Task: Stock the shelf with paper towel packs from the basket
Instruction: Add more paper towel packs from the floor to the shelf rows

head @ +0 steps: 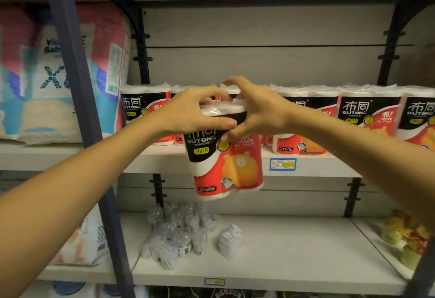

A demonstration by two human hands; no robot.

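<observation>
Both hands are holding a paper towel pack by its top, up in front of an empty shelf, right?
Not empty. The head view shows the shelf already lined with packs. Both the left hand and right hand do grip the held pack by its top.

left hand [188,111], right hand [256,109] gripping paper towel pack [226,163], before shelf [317,166]

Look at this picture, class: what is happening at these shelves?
A person grips the top of a two-roll Butong paper towel pack with the left hand and right hand, holding it up in front of the middle shelf. A row of matching packs already stands on that shelf. This pack is not yet set down.
</observation>
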